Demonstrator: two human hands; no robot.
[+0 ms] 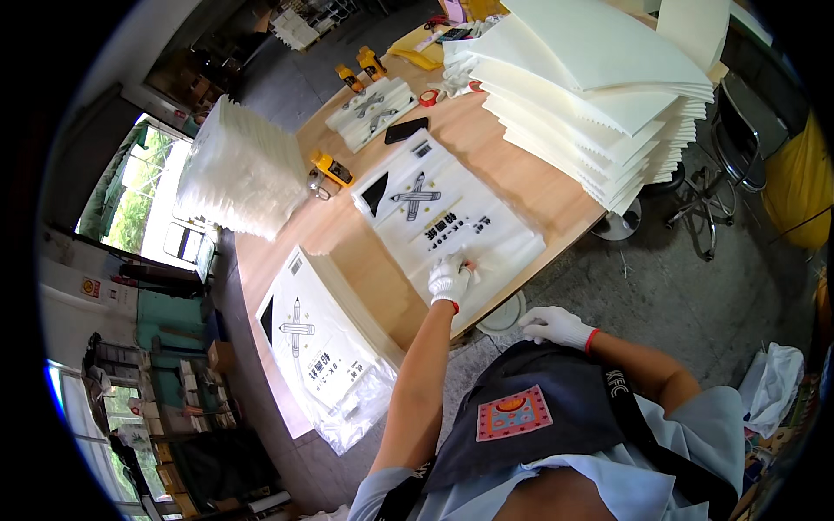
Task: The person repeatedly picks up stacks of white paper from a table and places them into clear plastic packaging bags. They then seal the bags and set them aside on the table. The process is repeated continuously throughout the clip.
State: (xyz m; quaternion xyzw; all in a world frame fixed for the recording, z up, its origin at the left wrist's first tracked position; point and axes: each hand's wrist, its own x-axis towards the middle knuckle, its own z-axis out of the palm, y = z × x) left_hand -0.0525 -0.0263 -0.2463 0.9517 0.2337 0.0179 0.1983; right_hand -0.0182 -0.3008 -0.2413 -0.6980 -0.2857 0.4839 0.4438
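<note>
In a white knit glove with a red cuff, my left hand (450, 276) is at the near end of a stack of printed clear plastic bags (469, 208). Its fingers are curled against the top bag, and the film wrinkles around them. Each top bag carries a crossed-pencil drawing and dark lettering. My right hand (556, 328), gloved the same way, hangs off the table's near edge in front of my dark apron (539, 382). Its fingers are loosely bent and apart, with nothing in them. Left of my left arm lies a second, thicker stack of filled printed bags (321, 347).
Tall piles of white sheets (599, 95) stand at the table's far right. A wrapped stack (243, 165) sits at its left edge. A black phone (407, 130), an orange bottle (333, 168) and a red tape roll (428, 98) lie farther back. A wheeled chair (704, 208) stands right.
</note>
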